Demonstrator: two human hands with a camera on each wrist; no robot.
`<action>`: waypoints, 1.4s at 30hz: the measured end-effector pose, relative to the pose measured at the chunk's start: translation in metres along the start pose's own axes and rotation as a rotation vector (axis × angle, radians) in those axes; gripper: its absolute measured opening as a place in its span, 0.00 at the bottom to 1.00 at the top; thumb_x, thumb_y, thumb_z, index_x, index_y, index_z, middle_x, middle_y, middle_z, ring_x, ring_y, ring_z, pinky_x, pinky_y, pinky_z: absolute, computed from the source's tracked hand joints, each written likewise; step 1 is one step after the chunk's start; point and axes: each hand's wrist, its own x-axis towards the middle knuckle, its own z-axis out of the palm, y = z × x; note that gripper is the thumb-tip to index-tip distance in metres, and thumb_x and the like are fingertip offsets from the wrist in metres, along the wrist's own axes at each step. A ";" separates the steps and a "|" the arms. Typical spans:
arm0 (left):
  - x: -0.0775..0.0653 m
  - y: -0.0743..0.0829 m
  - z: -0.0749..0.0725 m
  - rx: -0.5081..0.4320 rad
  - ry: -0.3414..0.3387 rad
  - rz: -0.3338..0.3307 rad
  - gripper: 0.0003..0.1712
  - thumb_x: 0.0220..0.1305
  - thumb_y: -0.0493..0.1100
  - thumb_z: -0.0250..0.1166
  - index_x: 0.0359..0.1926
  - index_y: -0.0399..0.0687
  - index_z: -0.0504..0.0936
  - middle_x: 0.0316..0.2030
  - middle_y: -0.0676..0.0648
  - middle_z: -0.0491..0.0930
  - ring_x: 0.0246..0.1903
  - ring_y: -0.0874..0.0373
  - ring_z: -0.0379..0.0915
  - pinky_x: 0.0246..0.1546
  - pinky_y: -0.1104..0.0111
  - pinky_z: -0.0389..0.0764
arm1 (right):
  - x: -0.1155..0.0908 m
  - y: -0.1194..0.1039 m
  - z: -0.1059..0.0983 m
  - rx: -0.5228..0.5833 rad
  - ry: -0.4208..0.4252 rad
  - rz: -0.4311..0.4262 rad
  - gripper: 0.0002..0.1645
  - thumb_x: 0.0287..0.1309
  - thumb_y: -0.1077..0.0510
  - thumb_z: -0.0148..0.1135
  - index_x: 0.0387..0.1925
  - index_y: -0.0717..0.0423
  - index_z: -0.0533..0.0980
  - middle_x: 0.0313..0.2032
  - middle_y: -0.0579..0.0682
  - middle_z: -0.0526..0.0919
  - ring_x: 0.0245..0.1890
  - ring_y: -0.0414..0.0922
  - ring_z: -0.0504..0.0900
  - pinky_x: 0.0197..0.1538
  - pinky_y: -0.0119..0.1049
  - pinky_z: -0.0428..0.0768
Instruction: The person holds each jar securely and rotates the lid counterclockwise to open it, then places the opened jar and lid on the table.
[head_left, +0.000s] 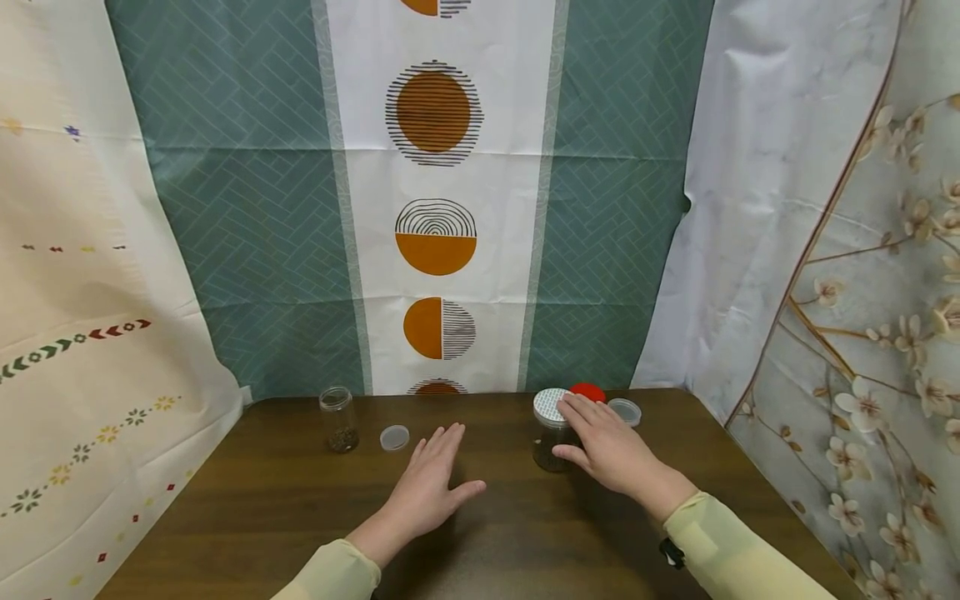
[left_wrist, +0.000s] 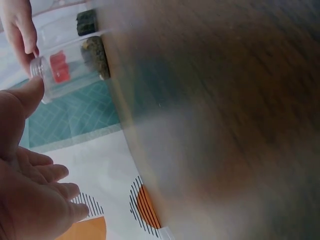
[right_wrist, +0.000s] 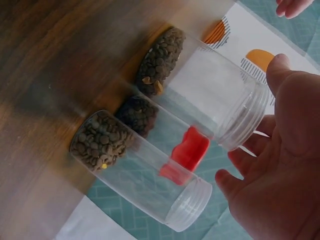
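My left hand (head_left: 427, 492) hovers over the table's middle, fingers extended, thumb spread, holding nothing. Above the white-topped clear jar (head_left: 547, 450) is my right hand (head_left: 611, 450), fingers stretched over the lid's edge. The right wrist view shows loosely bent fingers beside that jar's ridged rim (right_wrist: 245, 117) and brown pellets (right_wrist: 160, 62) at the bottom. Two more jars stand close by: one with a clear top (right_wrist: 192, 205) and pellets, another behind with a red top (right_wrist: 185, 155). From the head, my right hand partly hides this group.
A clear jar (head_left: 337, 417) with a little dark content stands at the back left. Beside it lies a clear round lid (head_left: 394, 437). The dark wooden table (head_left: 510, 542) ends at a patterned curtain (head_left: 442, 192); cloths hang at both sides.
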 end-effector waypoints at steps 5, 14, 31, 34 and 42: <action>-0.003 -0.001 -0.001 -0.011 0.001 -0.014 0.54 0.73 0.57 0.76 0.85 0.36 0.60 0.83 0.35 0.61 0.84 0.35 0.48 0.81 0.35 0.47 | 0.000 -0.003 0.001 0.038 -0.005 -0.014 0.44 0.74 0.42 0.72 0.76 0.69 0.72 0.75 0.68 0.74 0.75 0.66 0.73 0.74 0.68 0.70; -0.007 -0.003 -0.006 -0.043 0.015 -0.026 0.54 0.72 0.57 0.77 0.84 0.34 0.62 0.82 0.33 0.62 0.84 0.33 0.50 0.80 0.35 0.50 | 0.002 -0.014 0.000 0.061 0.024 -0.077 0.40 0.73 0.46 0.73 0.75 0.67 0.74 0.73 0.66 0.77 0.74 0.65 0.75 0.74 0.65 0.70; -0.013 -0.011 -0.009 -0.047 0.022 -0.048 0.55 0.71 0.58 0.78 0.84 0.35 0.62 0.82 0.33 0.63 0.83 0.33 0.50 0.80 0.34 0.51 | 0.008 -0.040 -0.004 0.155 -0.012 -0.159 0.32 0.76 0.57 0.71 0.75 0.63 0.75 0.73 0.62 0.77 0.73 0.62 0.76 0.73 0.62 0.72; -0.014 -0.010 -0.010 -0.051 0.025 -0.042 0.55 0.71 0.58 0.78 0.83 0.34 0.62 0.82 0.33 0.63 0.83 0.32 0.51 0.79 0.34 0.51 | 0.009 -0.043 -0.003 0.173 -0.022 -0.164 0.33 0.76 0.58 0.71 0.76 0.62 0.75 0.74 0.61 0.77 0.74 0.61 0.76 0.74 0.61 0.73; -0.017 -0.014 -0.011 -0.050 0.034 -0.042 0.54 0.71 0.56 0.78 0.83 0.34 0.63 0.81 0.33 0.64 0.83 0.31 0.52 0.80 0.34 0.51 | 0.013 -0.051 -0.002 0.184 -0.001 -0.245 0.30 0.76 0.63 0.69 0.75 0.64 0.75 0.73 0.61 0.78 0.73 0.59 0.77 0.72 0.57 0.76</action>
